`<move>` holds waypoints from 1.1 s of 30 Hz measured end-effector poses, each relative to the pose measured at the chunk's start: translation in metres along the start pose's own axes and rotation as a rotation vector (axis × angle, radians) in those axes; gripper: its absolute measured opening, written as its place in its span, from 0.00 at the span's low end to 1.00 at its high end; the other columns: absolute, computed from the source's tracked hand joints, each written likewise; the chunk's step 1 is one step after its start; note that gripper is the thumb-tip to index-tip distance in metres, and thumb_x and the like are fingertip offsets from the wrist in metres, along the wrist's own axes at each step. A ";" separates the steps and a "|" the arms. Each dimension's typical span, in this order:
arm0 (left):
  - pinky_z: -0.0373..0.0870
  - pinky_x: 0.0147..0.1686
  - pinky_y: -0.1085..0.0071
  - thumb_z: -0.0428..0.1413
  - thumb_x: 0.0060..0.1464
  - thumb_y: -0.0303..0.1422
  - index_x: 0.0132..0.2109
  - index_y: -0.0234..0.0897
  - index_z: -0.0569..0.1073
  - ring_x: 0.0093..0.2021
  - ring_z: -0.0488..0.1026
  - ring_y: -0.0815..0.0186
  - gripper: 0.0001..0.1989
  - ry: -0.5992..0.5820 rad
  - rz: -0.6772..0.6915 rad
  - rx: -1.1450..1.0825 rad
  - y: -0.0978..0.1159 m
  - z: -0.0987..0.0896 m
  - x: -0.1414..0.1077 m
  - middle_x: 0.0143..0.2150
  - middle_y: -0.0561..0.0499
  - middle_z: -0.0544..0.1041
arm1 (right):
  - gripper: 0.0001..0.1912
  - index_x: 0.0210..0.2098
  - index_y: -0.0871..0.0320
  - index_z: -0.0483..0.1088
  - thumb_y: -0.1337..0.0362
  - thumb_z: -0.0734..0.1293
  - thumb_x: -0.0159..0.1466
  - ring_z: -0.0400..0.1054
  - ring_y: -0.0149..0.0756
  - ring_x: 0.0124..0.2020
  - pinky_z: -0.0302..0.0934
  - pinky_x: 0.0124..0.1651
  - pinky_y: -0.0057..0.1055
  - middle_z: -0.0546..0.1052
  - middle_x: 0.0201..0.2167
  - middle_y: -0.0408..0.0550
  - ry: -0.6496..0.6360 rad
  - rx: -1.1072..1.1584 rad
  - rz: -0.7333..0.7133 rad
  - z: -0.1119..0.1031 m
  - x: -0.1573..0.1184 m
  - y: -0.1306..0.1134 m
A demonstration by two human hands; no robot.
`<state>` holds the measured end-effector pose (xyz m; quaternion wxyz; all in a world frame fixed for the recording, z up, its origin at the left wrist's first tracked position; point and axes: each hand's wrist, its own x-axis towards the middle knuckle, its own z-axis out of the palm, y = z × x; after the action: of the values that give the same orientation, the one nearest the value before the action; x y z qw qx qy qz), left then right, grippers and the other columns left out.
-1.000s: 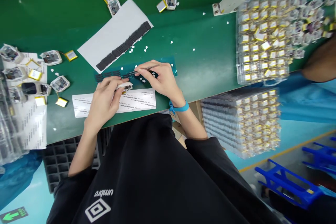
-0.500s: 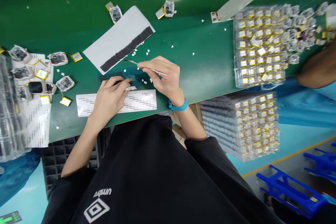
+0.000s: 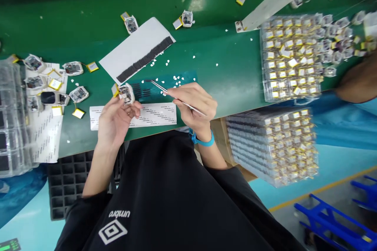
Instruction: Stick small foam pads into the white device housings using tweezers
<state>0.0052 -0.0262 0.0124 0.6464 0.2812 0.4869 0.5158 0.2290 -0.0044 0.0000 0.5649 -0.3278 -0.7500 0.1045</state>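
My left hand [image 3: 113, 123], palm turned up, grips an opened white smartwatch case [image 3: 126, 94] by its edge. A small yellow-edged battery [image 3: 115, 90] sticks out beside the case. In my right hand [image 3: 196, 106] are metal tweezers [image 3: 160, 87], pinched and pointing left, with a small dark piece [image 3: 147, 81] at their tip. Beneath the tips lies a blue-green film [image 3: 188, 78] bearing black strips and white bits. Behind it, a white sheet [image 3: 129, 47] carries a dense row of black strips [image 3: 147, 59]. A printed white strip [image 3: 156, 114] lies along the bench edge.
More opened watch cases [image 3: 79, 94] with batteries lie at left, near clear trays [image 3: 11, 125]. On the right are a battery-filled tray [image 3: 285, 59], a slanted metal post [image 3: 265, 4] and a tall tray stack [image 3: 273, 145]. A co-worker's arm [image 3: 357, 78] enters at far right.
My left hand has turned palm up, bringing the watch case and battery into view. My right hand has shifted slightly right and down with the tweezers. The camera view has moved a little.
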 end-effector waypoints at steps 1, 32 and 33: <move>0.72 0.28 0.67 0.65 0.60 0.43 0.34 0.40 0.73 0.25 0.74 0.65 0.14 0.001 -0.008 0.005 -0.002 0.001 0.000 0.29 0.50 0.81 | 0.19 0.62 0.45 0.76 0.65 0.67 0.74 0.81 0.38 0.40 0.76 0.42 0.39 0.87 0.44 0.42 -0.016 0.020 -0.017 -0.001 0.000 -0.003; 0.82 0.27 0.73 0.74 0.42 0.32 0.27 0.38 0.76 0.26 0.74 0.70 0.13 0.238 0.103 -0.063 0.004 0.031 -0.005 0.26 0.56 0.74 | 0.06 0.45 0.59 0.81 0.65 0.73 0.71 0.77 0.34 0.36 0.77 0.39 0.33 0.88 0.40 0.42 -0.241 -0.281 -0.356 -0.006 0.007 -0.042; 0.82 0.26 0.73 0.73 0.42 0.31 0.27 0.38 0.77 0.26 0.74 0.70 0.12 0.237 0.099 -0.070 0.004 0.031 -0.005 0.26 0.56 0.74 | 0.05 0.45 0.60 0.81 0.66 0.73 0.71 0.77 0.34 0.35 0.78 0.39 0.33 0.88 0.40 0.42 -0.236 -0.278 -0.363 -0.006 0.006 -0.041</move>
<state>0.0320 -0.0258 0.0292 0.5673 0.2194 0.5272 0.5934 0.2182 -0.0331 0.0285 0.4324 -0.2480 -0.8645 -0.0649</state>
